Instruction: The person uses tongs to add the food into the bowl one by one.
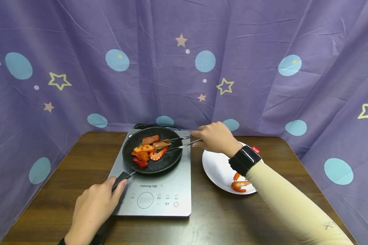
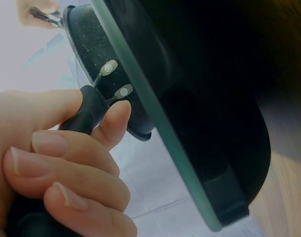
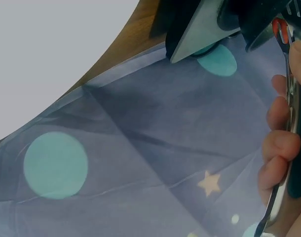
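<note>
My left hand [image 1: 93, 202] grips the black handle [image 2: 86, 111] of a frying pan [image 1: 159, 166], fingers curled round it. The pan sits on a silver induction cooker [image 1: 171, 190] and holds a shrimp [image 1: 155, 156], a brown meat piece [image 1: 150, 140], a yellow dumpling-like piece [image 1: 144, 148], a browned piece [image 1: 141, 156] and a red piece [image 1: 140, 163]. With curled fingers my right hand [image 1: 216, 137] holds metal tongs [image 1: 187, 144] with slotted ends, reaching into the pan from the right. The tips are close to the shrimp; whether they pinch it I cannot tell.
To the right of the cooker stands a white plate [image 1: 214, 170] with shrimp [image 1: 239, 186] on it, partly hidden by my right forearm. A black cable [image 1: 141, 126] lies behind the pan. A purple patterned curtain [image 1: 159, 68] hangs behind the wooden table [image 1: 64, 180].
</note>
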Tool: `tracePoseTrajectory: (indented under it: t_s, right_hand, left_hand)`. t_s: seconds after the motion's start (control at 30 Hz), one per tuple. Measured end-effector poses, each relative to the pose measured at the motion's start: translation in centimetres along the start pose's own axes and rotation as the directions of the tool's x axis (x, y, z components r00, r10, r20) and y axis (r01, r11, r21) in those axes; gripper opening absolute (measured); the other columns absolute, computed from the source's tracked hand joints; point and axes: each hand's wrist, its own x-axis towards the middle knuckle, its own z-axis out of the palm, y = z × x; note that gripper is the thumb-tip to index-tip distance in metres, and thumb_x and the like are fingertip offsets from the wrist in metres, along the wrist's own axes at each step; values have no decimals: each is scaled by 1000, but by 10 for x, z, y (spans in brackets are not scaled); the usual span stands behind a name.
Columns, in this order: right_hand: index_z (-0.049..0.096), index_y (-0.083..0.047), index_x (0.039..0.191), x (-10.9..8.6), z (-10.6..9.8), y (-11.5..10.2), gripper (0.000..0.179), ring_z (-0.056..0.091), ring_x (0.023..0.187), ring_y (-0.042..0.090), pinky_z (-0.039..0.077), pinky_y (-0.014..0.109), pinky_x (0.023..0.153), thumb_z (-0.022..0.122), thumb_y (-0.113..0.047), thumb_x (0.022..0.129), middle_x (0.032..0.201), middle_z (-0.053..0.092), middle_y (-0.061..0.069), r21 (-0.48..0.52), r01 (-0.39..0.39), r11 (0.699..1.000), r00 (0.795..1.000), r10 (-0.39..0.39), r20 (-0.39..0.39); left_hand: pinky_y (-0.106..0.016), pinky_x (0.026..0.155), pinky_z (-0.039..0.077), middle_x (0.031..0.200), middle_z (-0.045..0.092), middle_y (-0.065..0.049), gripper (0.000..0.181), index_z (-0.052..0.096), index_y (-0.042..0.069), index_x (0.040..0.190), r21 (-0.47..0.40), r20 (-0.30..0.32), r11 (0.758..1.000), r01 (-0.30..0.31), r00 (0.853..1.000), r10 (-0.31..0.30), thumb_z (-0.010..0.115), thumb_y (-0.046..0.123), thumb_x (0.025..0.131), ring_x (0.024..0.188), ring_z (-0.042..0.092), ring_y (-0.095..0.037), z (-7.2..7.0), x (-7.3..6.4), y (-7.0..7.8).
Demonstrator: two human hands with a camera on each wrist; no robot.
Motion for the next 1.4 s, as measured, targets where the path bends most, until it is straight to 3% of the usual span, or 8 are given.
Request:
tracePoseTrajectory:
  t_s: [0.1,0.27,0.43,0.7,0.97,1.23,1.4]
  right_hand:
    - [72,-22,97,-13,-8,8,28,58,53,21,46,44,47,81,-48,93,71,58,-5,18,-22,1000,1000,22,-14]
    - [77,-22,110,-42,-23,24,32,60,56,22,46,43,48,82,-48,92,77,65,-4,1,-68,998,997,68,-45]
    - [78,-20,118,-76,-32,42,38,55,52,18,43,40,45,82,-48,92,81,68,-4,-12,-127,992,992,126,-29]
    - [77,-19,114,-129,-39,55,34,51,50,15,43,40,45,83,-43,91,77,64,-6,-12,-188,982,982,188,-9]
    - [79,-19,116,-176,-41,63,37,67,62,21,48,44,52,85,-41,88,92,76,-4,-3,-255,967,967,255,29]
    - [79,-20,115,-208,-41,75,39,63,60,15,46,39,49,88,-41,83,92,76,-4,-13,-229,973,972,229,56]
    - [80,-20,112,-226,-38,82,38,62,60,12,47,38,49,89,-40,81,96,78,-4,-9,-209,978,973,209,94]
  left_hand:
    - [-45,42,35,65,62,-14,47,69,8,101,-1,0,1000,1,1000,-1,58,53,108,53,60,-34,0,0,0]
    - [-45,42,35,64,59,-12,46,67,9,98,2,1,1000,9,1000,-9,58,53,107,52,58,-32,-1,-1,0]
    - [-45,42,35,64,61,-13,48,68,8,101,0,-2,1000,7,1000,-7,57,54,108,53,59,-33,-2,-1,-1]
    - [-43,43,34,63,57,-8,50,68,9,99,5,27,1000,15,1000,-15,54,55,108,52,54,-28,-2,0,0]
    - [-43,42,34,63,59,-10,48,68,8,101,-2,12,1000,3,1000,-3,57,54,108,51,56,-30,-1,0,1]
    - [-39,42,31,58,46,-4,43,62,12,89,4,-14,1000,-10,1000,10,59,51,108,49,46,-24,1,-1,2]
    - [-39,42,30,57,45,-4,43,60,13,86,3,-29,1000,-15,999,15,60,50,107,48,45,-24,2,-1,2]
